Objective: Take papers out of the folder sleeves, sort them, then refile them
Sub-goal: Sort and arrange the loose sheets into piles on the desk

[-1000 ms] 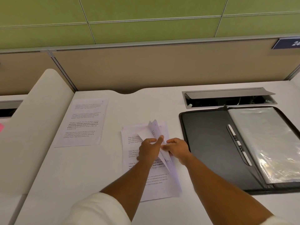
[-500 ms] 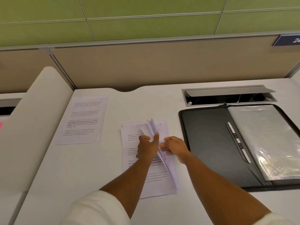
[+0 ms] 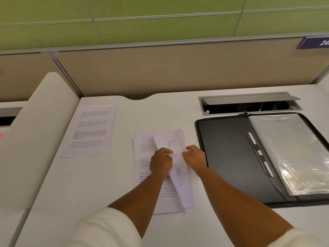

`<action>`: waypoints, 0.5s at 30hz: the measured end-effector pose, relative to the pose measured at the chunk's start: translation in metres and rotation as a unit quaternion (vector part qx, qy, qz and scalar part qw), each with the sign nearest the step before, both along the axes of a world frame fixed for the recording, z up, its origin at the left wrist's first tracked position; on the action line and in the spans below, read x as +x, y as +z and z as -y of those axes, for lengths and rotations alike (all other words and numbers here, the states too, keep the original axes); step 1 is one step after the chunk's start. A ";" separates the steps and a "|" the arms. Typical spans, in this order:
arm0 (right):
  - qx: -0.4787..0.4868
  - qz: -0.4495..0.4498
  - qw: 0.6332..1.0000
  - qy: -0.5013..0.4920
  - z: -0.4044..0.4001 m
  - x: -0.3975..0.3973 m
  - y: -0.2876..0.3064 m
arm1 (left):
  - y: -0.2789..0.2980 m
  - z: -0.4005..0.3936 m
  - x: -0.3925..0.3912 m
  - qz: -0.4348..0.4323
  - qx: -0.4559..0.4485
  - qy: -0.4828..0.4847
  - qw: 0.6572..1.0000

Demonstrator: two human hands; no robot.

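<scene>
White desk (image 3: 106, 184) w/ a beige partition and green wall panels behind; we're looking down at both our hands over a stack of papers (image 3: 147, 154) lying mid-desk, printed side up. Our left hand (image 3: 161, 162) has fingers curled, pinching the lifted edge of a few upper sheets (image 3: 178, 175), which are bent up and folded toward the right across the stack. Our right hand (image 3: 195, 157) sits just right of that fold, fingers curled at the sheets' edge; we can't tell whether it's actually gripping paper or only touching it. A single printed sheet (image 3: 90, 131) lies flat, well apart to the left, near the desk's back. Open black folder (image 3: 224, 157) lies to the right of the stack, its clear sleeves (image 3: 292, 154) on the right half, a spine clip (image 3: 260, 154) down the middle. Behind the folder, a cable tray (image 3: 249, 106) w/ its lid up.
</scene>
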State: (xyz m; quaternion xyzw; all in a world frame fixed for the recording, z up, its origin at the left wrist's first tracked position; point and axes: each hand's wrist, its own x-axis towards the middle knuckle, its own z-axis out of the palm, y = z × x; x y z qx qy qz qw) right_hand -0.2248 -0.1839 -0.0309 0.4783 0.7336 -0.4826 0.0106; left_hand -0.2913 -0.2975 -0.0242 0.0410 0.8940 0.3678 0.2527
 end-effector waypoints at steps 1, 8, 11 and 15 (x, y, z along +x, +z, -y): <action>-0.004 -0.012 1.000 0.003 0.000 0.000 0.000 | 0.001 0.000 0.000 0.012 0.003 -0.002 1.000; -0.070 -0.075 0.994 0.028 0.007 -0.001 0.003 | -0.004 -0.005 0.000 0.040 0.010 -0.011 0.999; -0.153 -0.085 0.985 -0.002 0.006 0.001 0.006 | 0.000 -0.005 -0.001 0.023 0.017 0.023 0.999; -0.157 -0.065 0.985 -0.031 0.006 0.000 0.003 | 0.000 -0.004 0.000 0.016 0.020 0.060 0.998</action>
